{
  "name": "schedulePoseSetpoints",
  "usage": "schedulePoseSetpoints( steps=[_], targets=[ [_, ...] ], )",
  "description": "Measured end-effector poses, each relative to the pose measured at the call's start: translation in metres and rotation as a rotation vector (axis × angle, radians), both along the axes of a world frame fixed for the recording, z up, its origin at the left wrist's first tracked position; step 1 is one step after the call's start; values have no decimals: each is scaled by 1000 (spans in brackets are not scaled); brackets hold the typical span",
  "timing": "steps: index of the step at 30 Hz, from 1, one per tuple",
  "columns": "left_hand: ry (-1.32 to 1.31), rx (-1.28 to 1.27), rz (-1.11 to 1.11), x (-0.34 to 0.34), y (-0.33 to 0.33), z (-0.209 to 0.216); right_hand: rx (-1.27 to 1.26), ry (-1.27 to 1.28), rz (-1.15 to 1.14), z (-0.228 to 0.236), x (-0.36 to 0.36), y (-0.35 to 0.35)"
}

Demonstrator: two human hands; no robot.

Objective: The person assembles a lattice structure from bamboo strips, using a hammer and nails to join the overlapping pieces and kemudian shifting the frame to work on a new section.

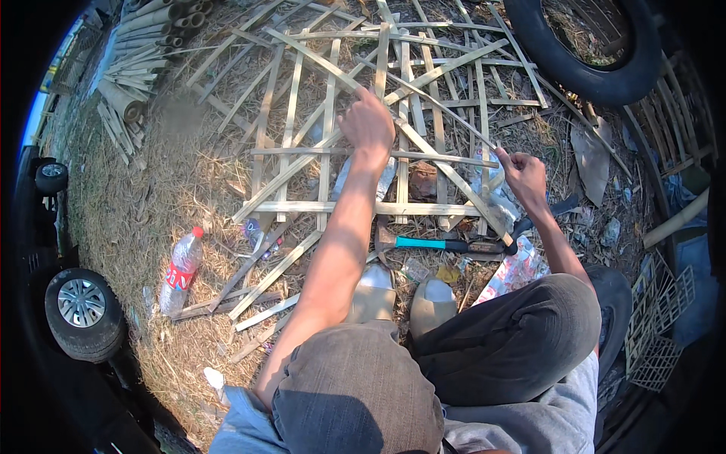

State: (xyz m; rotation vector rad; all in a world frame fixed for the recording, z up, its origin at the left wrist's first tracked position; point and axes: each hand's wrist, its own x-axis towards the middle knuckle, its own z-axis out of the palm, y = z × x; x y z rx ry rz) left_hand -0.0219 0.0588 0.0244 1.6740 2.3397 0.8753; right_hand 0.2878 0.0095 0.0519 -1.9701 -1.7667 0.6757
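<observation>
A lattice of split bamboo strips (pixel 355 206) lies on the ground in front of me, with straight strips crossed by diagonals. My left hand (pixel 368 127) reaches over its middle, fingers closed at a diagonal bamboo strip (pixel 321 63); the fingertips are partly hidden. To the right, my right hand (pixel 523 178) pinches the near end of a thin bamboo strip (pixel 452 113). That strip slants across the lattice, rising toward the far left. Close to the lattice's near edge lies a hammer (pixel 420 243) with a teal and black handle.
A clear plastic bottle (pixel 180 274) with a red cap stands at left. Bamboo poles and strips (pixel 144 38) are piled at far left. A black tyre (pixel 586 72) lies at far right. Vehicle wheels (pixel 83 306) line the left edge. White plastic crates (pixel 659 325) sit at right.
</observation>
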Motion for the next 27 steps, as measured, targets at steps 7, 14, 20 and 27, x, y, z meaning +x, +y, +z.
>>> schedulePoseSetpoints(
  steps=[7, 14, 20, 27],
  targets=[
    [4, 56, 9, -5, -7, -4, 92, -17, 51, 7, 1, -22],
    [31, -39, -91, -20, -14, 14, -128, -77, -30, 27, 12, -27],
    [108, -159, -270, -50, 6, 49, 11, -80, 26, 26, 24, -14],
    [215, -243, -530, -96, 53, 94, -12, 184, -38, -32, -8, -13]
  ],
)
